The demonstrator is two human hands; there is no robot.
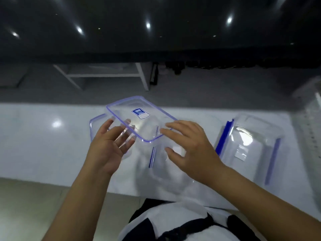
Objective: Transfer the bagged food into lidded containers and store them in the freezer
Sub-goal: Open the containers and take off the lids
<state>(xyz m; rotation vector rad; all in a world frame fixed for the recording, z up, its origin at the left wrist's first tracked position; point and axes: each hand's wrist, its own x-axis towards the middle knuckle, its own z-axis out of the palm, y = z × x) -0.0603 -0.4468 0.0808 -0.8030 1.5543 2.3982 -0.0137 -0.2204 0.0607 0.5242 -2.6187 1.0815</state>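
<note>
Prepping containers: a clear lid (141, 119) is held between the spread fingers of the left hand (107, 146) and right hand (192, 146) over the worktop (43, 145); next, it likely needs setting aside so an open container (250, 145) can be filled.

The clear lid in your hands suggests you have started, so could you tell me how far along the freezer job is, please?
Early stage. Done: one container sits on the white counter at the right. In hand: the left hand and right hand hold a clear lid above another container. Left: no bagged food shows, so filling, lidding and freezing all remain.
</note>
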